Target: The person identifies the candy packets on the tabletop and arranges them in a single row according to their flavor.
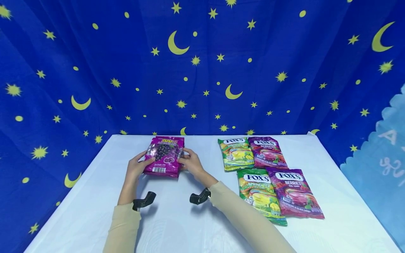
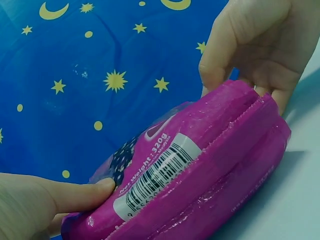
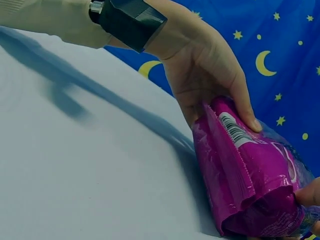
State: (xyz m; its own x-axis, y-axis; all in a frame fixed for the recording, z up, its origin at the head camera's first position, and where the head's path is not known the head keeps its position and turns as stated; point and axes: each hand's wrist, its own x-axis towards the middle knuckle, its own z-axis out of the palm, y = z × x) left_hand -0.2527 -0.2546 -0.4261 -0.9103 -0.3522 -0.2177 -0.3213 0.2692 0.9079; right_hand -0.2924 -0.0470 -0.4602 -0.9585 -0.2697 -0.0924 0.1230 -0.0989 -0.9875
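Observation:
A magenta candy bag (image 1: 166, 149) with dark berries, a yellow "100" and a barcode is held up at the table's back left. My left hand (image 1: 136, 168) grips its left edge, thumb on the front. At the opposite edge, my right hand (image 1: 192, 163) pinches the bag, thumb in front and fingers behind. The left wrist view shows the bag's sealed end (image 2: 240, 130) and "320g" print. A second magenta edge shows behind the top; I cannot tell whether it is a separate bag. In the right wrist view, my left hand (image 3: 205, 65) holds the barcode side.
To the right lie two green Fox's Spring Tea bags, one behind (image 1: 237, 154) and one nearer (image 1: 260, 193). Beside them are two purple Fox's Berries bags, rear (image 1: 268, 153) and front (image 1: 295, 193). A white cloth covers the table (image 1: 177, 225); a blue starry curtain (image 1: 202, 77) hangs behind.

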